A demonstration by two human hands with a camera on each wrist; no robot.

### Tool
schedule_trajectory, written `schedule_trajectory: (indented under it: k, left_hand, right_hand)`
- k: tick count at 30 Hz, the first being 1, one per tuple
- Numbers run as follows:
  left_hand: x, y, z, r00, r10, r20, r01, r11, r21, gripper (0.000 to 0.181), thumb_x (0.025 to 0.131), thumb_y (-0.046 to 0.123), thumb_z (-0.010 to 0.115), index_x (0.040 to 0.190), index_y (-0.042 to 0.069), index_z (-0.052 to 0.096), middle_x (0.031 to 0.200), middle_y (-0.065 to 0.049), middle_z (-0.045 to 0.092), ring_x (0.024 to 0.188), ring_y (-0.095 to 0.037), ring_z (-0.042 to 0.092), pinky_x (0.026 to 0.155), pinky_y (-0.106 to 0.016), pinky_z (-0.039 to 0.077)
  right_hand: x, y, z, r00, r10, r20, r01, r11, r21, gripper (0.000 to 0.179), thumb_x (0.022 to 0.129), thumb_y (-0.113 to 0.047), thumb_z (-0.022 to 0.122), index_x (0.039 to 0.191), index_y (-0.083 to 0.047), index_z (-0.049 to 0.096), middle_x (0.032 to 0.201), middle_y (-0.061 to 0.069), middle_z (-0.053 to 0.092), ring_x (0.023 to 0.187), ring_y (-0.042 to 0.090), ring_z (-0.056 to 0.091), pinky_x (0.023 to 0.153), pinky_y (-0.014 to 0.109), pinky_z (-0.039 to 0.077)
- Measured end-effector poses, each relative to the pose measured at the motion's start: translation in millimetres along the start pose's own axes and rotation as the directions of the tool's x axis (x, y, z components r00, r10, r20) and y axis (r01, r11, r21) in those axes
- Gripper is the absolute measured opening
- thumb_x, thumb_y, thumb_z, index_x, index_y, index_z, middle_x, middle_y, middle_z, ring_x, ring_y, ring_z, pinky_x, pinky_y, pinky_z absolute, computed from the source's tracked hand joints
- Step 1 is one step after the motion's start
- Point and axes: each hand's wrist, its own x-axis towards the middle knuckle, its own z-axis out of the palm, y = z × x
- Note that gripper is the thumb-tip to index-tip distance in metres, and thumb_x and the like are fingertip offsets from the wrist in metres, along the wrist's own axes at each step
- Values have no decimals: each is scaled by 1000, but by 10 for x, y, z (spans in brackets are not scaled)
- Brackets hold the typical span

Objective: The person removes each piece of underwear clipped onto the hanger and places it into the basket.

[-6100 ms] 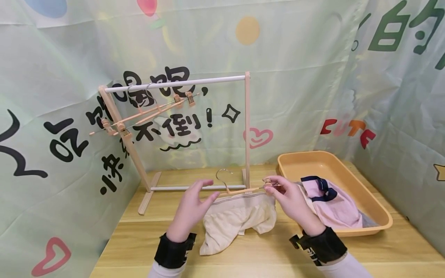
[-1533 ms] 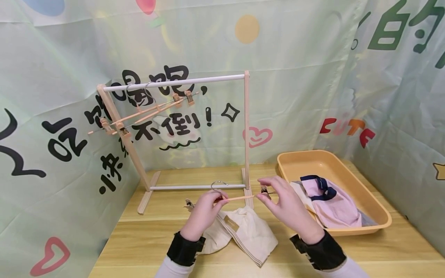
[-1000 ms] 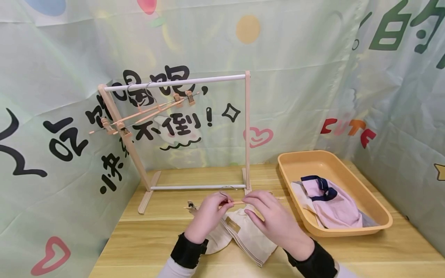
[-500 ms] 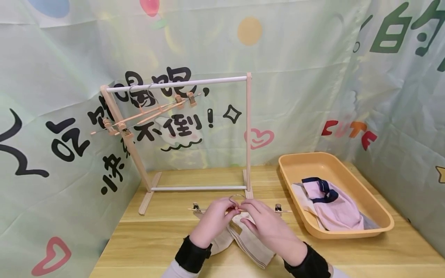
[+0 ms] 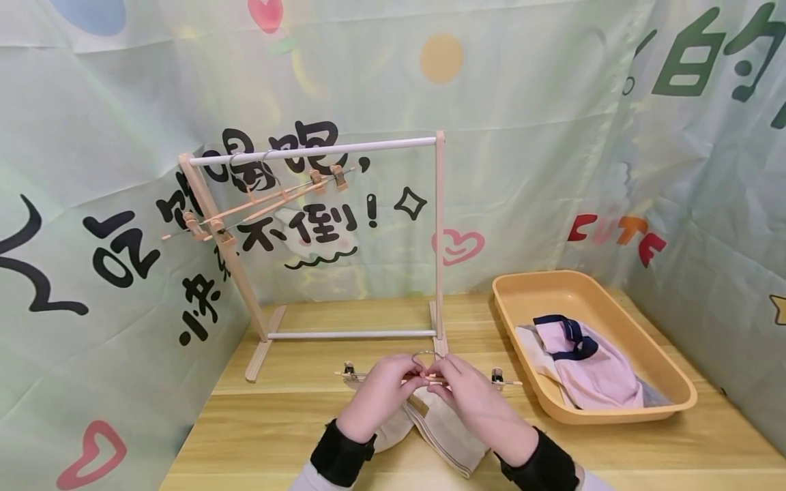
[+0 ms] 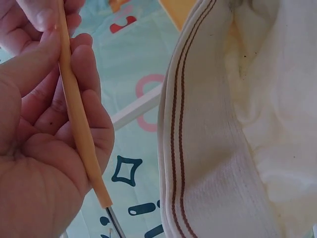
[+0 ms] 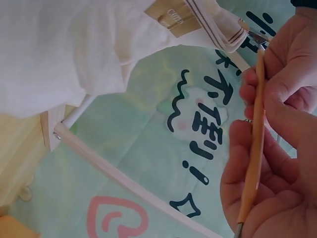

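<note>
Both hands meet at the middle of a wooden clip hanger, just below its metal hook. My left hand grips the bar, its thumb and fingers round the wood in the left wrist view. My right hand holds the bar beside it. A cream garment with a striped waistband and tan label hangs from the left clip. No cloth shows in the right clip. The hands hide part of the garment in the head view.
Behind the hands stands a rack with a white top rail, two clip hangers hanging at its left. A yellow tray at the right holds a pink garment with dark blue trim, among other cloth. Printed curtains enclose the table.
Earlier the garment's waistband lay along the bar; now its right side hangs loose. My right hand has moved left from the right clip to the middle. The hanger has shifted slightly right and down.
</note>
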Motion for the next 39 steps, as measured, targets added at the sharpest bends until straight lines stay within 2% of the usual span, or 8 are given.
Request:
schedule_trajectory:
  k: [14, 18, 22, 26, 30, 33, 36, 39]
  left_hand:
    - [-3, 35, -17, 999, -31, -10, 31, 999, -40, 10, 88, 25, 66, 93, 17, 68, 90, 3, 68, 80, 0, 57, 69, -20, 54]
    - [-10, 55, -56, 996, -72, -48, 67, 993, -92, 15, 90, 26, 63, 100, 16, 69, 94, 1, 69, 85, -3, 59, 73, -23, 56]
    - [-16, 61, -146, 987, -92, -133, 76, 990, -119, 16, 92, 25, 62, 102, 15, 69, 94, 1, 68, 88, -6, 59, 70, -24, 58]
    - [-17, 38, -263, 965, -62, -256, 39, 995, -93, 14, 92, 27, 62, 99, 17, 69, 93, 3, 67, 89, -6, 58, 69, -25, 57]
    - [-26, 8, -413, 927, -45, -372, 19, 997, -72, 14, 91, 27, 63, 98, 16, 69, 96, 1, 68, 94, -11, 59, 80, -36, 54]
    - [-42, -34, -529, 899, -56, -435, 35, 998, -57, 16, 90, 27, 65, 97, 14, 70, 97, -1, 67, 94, -13, 58, 77, -39, 54]
    - [-66, -94, -623, 878, -79, -473, 63, 997, -51, 18, 89, 28, 66, 97, 13, 69, 99, -3, 67, 96, -14, 58, 79, -40, 53]
    - [-92, -157, -690, 872, -124, -473, 97, 992, -82, 22, 88, 31, 67, 100, 14, 69, 102, -4, 67, 101, -16, 57, 87, -46, 51]
  right_hand:
    - [20, 72, 17, 995, -46, -84, 43, 998, -45, 16, 78, -11, 74, 93, -13, 68, 85, -4, 62, 72, 4, 55, 58, 22, 53]
    - [27, 89, -2, 995, -41, -87, 37, 998, -53, 15, 78, -9, 74, 92, -12, 70, 85, -5, 61, 73, 4, 56, 60, 23, 53]
    - [28, 100, -30, 997, -34, -76, 30, 998, -53, 15, 79, -8, 73, 93, -12, 70, 87, -5, 60, 74, 3, 56, 61, 23, 53]
    - [38, 102, -63, 996, -40, -80, 36, 998, -51, 14, 81, -9, 72, 95, -13, 69, 88, -5, 60, 74, 2, 55, 60, 22, 53]
    - [52, 102, -97, 994, -44, -101, 40, 999, -36, 15, 81, -9, 72, 95, -13, 69, 88, -5, 60, 74, 3, 55, 60, 22, 52]
    - [54, 112, -120, 993, -41, -109, 40, 999, -10, 15, 82, -8, 71, 97, -12, 69, 90, -5, 60, 76, 3, 56, 62, 22, 53]
    - [57, 127, -141, 993, -38, -116, 39, 999, 3, 16, 83, -8, 70, 99, -13, 68, 91, -5, 60, 77, 4, 58, 64, 23, 54]
    - [65, 141, -163, 991, -41, -125, 42, 999, 8, 16, 84, -8, 69, 99, -12, 69, 91, -4, 61, 79, 5, 59, 65, 24, 55]
